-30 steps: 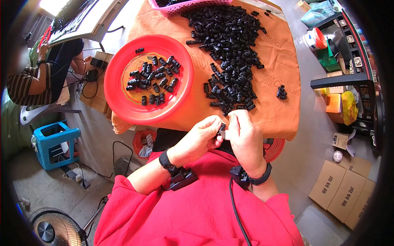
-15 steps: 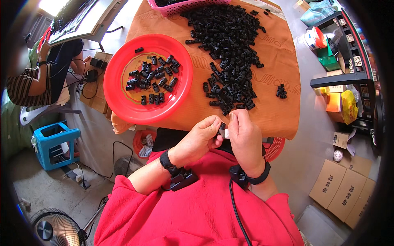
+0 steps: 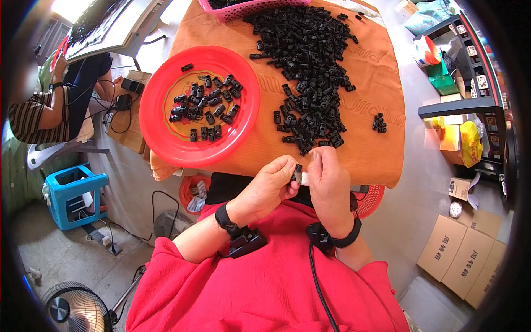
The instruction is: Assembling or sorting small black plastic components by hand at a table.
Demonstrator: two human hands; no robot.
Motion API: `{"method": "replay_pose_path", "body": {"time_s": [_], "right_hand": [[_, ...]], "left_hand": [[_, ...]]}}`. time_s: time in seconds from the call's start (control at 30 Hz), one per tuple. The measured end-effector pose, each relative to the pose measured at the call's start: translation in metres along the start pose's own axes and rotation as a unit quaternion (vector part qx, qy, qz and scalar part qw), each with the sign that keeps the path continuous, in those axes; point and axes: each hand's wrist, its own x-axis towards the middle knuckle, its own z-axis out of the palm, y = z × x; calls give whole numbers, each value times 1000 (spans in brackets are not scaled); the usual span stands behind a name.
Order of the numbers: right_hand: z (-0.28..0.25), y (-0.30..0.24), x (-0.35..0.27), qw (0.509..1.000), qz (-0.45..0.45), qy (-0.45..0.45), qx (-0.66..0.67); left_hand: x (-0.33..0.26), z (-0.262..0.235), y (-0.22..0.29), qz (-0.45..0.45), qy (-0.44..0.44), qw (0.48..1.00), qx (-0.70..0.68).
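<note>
In front of me, close to the table's near edge, my left hand (image 3: pixel 269 181) pinches a small black cord lock (image 3: pixel 296 170) between thumb and fingers. My right hand (image 3: pixel 327 180) is closed on a small blade-like tool with a white grip (image 3: pixel 305 179); its grey metal tip touches the cord lock. Just beyond my hands, a large heap of black cord locks (image 3: pixel 315 83) spreads over the orange cloth. On the left, a red plate (image 3: pixel 157 130) holds several more, mostly grouped in its middle. A small cluster of cord locks (image 3: pixel 379 123) lies apart at the right.
The orange cloth (image 3: pixel 373 77) covers the table. A pink basket (image 3: pixel 260 12) stands at its far edge. At left are a seated person (image 3: pixel 47 113), a blue stool (image 3: pixel 74 193) and a fan (image 3: pixel 72 310). Cartons (image 3: pixel 459 249) and a black shelf (image 3: pixel 459 109) stand right.
My right hand has shifted slightly left and down, and the cord lock has tilted a little in my left fingers. The heap and the plate look the same.
</note>
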Motion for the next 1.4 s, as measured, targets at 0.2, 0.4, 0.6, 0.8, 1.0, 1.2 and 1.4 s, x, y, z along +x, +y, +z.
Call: {"method": "replay_pose_path", "body": {"time_s": [0.2, 0.4, 0.6, 0.8, 1.0, 1.2, 1.4], "right_hand": [[-11, 12, 10, 996, -22, 75, 52], [-18, 5, 3, 980, -11, -129, 149], [-25, -3, 2, 964, -7, -207, 164], [-25, 2, 2, 955, -11, -195, 223], [-23, -2, 3, 958, 6, -174, 230], [-22, -5, 2, 923, 46, -190, 332], [-17, 1, 1, 957, 9, -184, 223]], "left_hand": [[-2, -3, 2, -18, -31, 999, 32], [-3, 6, 11, -24, 1, 999, 28], [-2, -3, 10, -16, -42, 990, 132], [-3, -5, 15, -23, -67, 986, 148], [0, 0, 16, -23, -72, 994, 75], [2, 1, 18, -34, -97, 995, 6], [4, -3, 13, -42, -73, 996, -7]]}}
